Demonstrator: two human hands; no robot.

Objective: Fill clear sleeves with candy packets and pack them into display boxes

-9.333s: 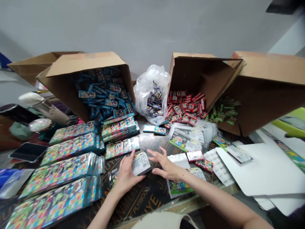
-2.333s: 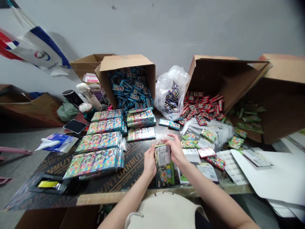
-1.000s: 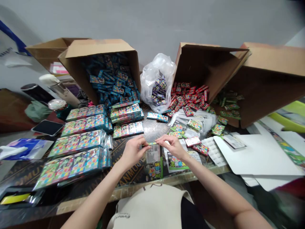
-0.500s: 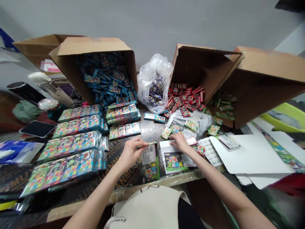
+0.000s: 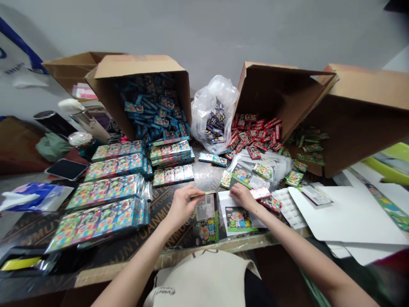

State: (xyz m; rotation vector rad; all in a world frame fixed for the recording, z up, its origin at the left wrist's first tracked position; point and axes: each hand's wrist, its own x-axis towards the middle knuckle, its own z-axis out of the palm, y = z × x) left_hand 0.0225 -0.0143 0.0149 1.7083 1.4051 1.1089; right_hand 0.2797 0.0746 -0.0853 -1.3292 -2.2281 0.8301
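Observation:
My left hand (image 5: pixel 187 201) pinches the top edge of a clear printed plastic bag (image 5: pixel 207 230), which lies flat on the dark table with its green-edged header toward me. My right hand (image 5: pixel 243 197) has its fingers bent and close together over the upper edge of a white sheet; whether they grip anything is hidden. On that sheet, below the hand, lies another printed bag (image 5: pixel 238 219). Just beyond the right fingers are a small green candy box (image 5: pixel 226 179) and a printed bag (image 5: pixel 242 175). Red candy boxes (image 5: pixel 271 204) lie beside the right wrist.
Cartons along the back hold blue boxes (image 5: pixel 156 111), red boxes (image 5: pixel 255 132) and green boxes (image 5: pixel 311 147). A clear bag (image 5: pixel 200 115) holds purple boxes. Wrapped multicolour packs (image 5: pixel 102 217) stand in rows at left, near a phone (image 5: pixel 66 169). White cards (image 5: pixel 348 215) lie at right.
The view has turned slightly left, so everything sits further right. My left hand keeps its pinch on the bag; my right hand has drawn back slightly toward me.

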